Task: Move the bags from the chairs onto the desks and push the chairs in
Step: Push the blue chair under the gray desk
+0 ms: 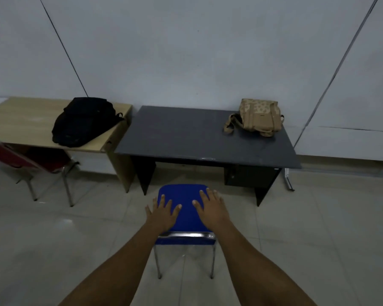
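A blue padded chair [184,196] with metal legs stands on the floor in front of the dark grey desk [186,138], apart from it. My left hand [163,214] and my right hand [212,208] both hover over or rest on the blue back of the chair, fingers spread, holding nothing. A tan patterned bag [258,117] lies on the far right of the grey desk. A black backpack [84,121] lies on the right part of the light wooden desk [20,122]. A red chair [38,160] sits partly under the wooden desk at the left.
Both desks stand side by side against a pale wall [186,51]. The grey desk has a drawer unit [248,175] under its right side and an open knee space at the middle. The floor is pale tile [307,228].
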